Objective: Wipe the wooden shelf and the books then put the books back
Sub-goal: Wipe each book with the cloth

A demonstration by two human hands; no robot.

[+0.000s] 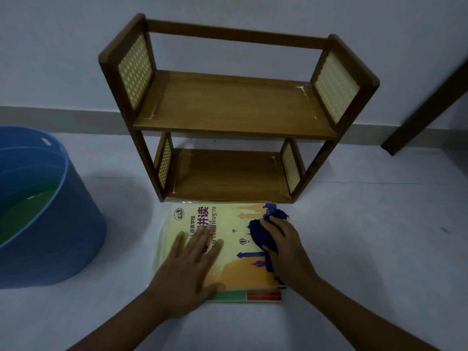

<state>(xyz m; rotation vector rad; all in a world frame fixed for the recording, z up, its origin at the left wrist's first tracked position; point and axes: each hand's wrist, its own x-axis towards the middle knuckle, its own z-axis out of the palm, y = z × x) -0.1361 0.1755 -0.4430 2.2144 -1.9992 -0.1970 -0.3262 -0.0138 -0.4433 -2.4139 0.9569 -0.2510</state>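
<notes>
Books (228,231): a small stack lay flat on the pale floor (367,236), just in front of the wooden shelf (235,107), the top one with a yellow cover printed in purple and orange; another book's green and red edge showed beneath its near side. Our left hand (195,264) rested flat on the top cover, fingers straight and slightly spread, holding nothing. Our right hand (286,249) curled over a bunched dark blue cloth (260,231), pressing it to the cover's right part. The wooden shelf stood upright against the wall, two tiers, both bare, with woven side panels. Blue bucket (50,224): to our left, apart from the books, with something green inside.
</notes>
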